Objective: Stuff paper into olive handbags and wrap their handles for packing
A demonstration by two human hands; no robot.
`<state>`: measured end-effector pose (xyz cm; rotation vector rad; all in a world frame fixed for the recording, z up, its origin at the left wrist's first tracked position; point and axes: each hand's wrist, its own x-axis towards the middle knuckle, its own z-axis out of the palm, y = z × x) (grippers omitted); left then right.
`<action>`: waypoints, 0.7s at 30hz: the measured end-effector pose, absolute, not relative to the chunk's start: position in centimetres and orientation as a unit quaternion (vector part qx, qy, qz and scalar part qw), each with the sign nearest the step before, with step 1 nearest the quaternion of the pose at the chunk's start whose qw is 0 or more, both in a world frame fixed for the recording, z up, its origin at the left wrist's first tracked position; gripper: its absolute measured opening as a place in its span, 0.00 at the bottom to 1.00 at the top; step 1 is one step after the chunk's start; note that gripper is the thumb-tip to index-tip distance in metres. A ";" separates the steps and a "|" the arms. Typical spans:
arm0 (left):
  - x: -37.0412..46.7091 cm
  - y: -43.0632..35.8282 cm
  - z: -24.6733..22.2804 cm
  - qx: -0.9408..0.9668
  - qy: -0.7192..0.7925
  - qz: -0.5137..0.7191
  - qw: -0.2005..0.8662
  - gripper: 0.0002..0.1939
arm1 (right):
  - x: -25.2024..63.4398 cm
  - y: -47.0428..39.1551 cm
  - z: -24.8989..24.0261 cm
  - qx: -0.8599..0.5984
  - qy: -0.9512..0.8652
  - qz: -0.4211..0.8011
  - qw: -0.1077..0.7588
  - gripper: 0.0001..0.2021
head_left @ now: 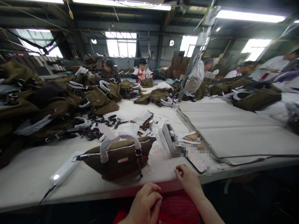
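An olive-green handbag stands upright near the table's front edge, its silver zipper along the top. White wrapping covers its handles, and a dark braided charm hangs at its front. My left hand is at the table edge, below and right of the bag, with loosely bent fingers and nothing visible in them. To its right, my right hand hovers by the edge near a phone, fingers slightly apart and holding nothing. Neither hand touches the bag.
A grey tape dispenser stands behind the phone. At the left lies a white lamp-like device with a cable. Dark straps lie behind the bag. More olive bags are piled at the left and back. Several people are around the table.
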<state>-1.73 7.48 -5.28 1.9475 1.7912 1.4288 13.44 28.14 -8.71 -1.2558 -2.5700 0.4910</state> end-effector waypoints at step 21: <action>-1.4 6.8 -6.5 0.634 0.626 0.436 0.128 0.07 | 15.5 27.5 -9.3 -0.438 -0.881 0.176 -0.033 0.11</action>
